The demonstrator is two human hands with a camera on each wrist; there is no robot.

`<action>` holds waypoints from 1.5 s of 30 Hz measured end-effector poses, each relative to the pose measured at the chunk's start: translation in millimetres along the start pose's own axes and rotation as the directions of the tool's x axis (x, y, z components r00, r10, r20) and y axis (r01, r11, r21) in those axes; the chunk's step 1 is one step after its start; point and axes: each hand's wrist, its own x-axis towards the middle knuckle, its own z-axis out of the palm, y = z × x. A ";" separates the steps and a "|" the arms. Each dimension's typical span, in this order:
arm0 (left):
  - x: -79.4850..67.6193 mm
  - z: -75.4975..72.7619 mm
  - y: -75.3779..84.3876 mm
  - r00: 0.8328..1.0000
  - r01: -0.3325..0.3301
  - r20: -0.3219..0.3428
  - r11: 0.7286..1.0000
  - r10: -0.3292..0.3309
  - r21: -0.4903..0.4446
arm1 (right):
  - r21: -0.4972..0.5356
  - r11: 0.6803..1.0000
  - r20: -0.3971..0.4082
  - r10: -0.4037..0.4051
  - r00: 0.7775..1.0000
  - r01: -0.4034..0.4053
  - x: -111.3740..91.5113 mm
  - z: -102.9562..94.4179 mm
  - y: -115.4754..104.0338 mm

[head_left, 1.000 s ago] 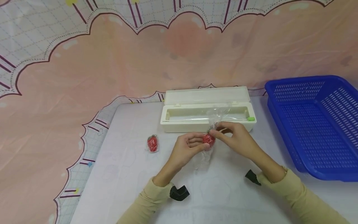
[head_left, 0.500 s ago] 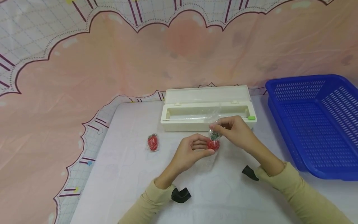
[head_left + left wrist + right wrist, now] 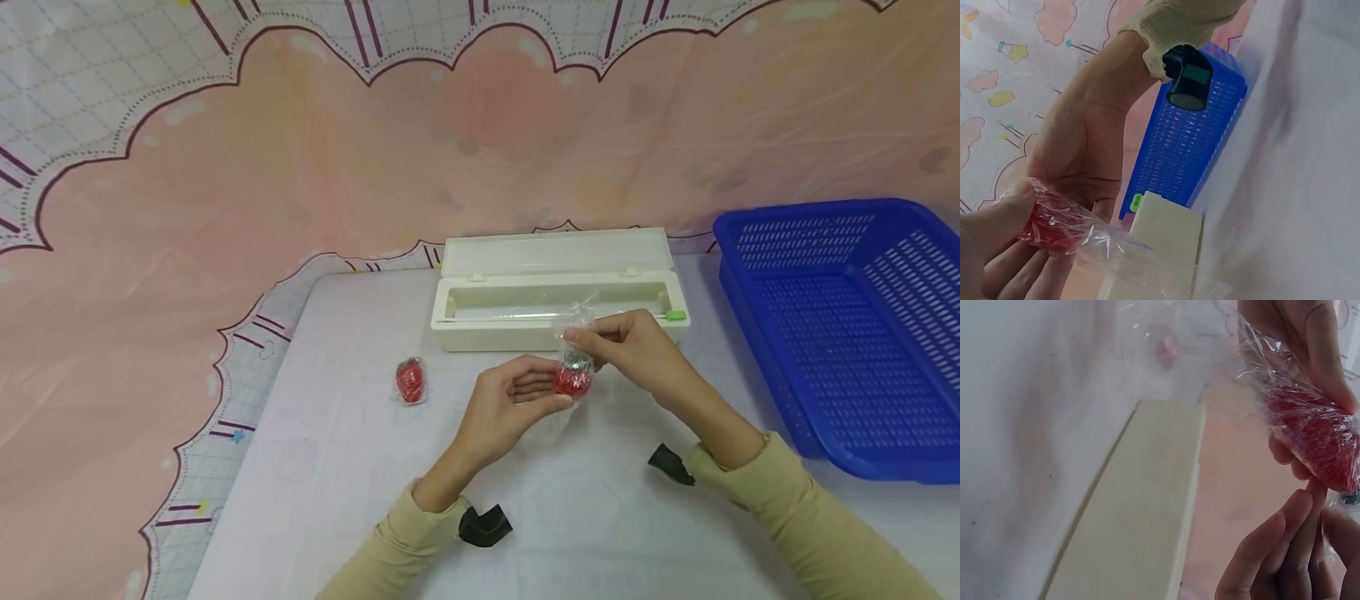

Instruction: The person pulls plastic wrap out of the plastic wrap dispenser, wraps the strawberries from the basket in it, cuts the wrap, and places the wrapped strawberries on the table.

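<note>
A red strawberry [image 3: 573, 381] with a green leafy top is wrapped in clear plastic film [image 3: 1260, 369] and held above the table. My left hand [image 3: 501, 408] holds its red body between thumb and fingers. With thumb and fingertips, my right hand [image 3: 633, 350] pinches the film by the leafy end. Loose film trails from the other end in the left wrist view. A second wrapped strawberry [image 3: 410, 381] lies on the table to the left. Behind the hands stands a cream cling film box [image 3: 495, 337] with its lid raised and a green slider [image 3: 676, 316] at its right end.
A blue plastic basket [image 3: 817, 417] stands on the right side of the white-covered table [image 3: 322, 467]. A patterned peach cloth [image 3: 375, 167] hangs behind the table. Black pieces [image 3: 485, 526] are attached at both cuffs.
The strawberry has shifted slightly right and its green top has come into view. My right hand has moved from the fruit up to the film by the leafy end.
</note>
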 end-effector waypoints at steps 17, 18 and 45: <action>1.8 0.0 1.9 0.999 -0.033 -0.003 0.998 0.033 -0.056 | 0.013 0.990 -0.047 -0.138 0.989 0.139 -2.1 1.0 5.6; 1.7 0.0 1.9 0.999 -0.036 -0.006 0.998 0.035 -0.058 | 0.023 0.987 -0.042 -0.156 0.987 0.157 -2.0 1.5 6.0; 4.2 -5.2 -0.1 0.982 -0.044 -0.185 0.999 0.044 0.000 | 0.078 0.971 0.236 -0.240 0.942 0.228 -8.0 3.0 15.1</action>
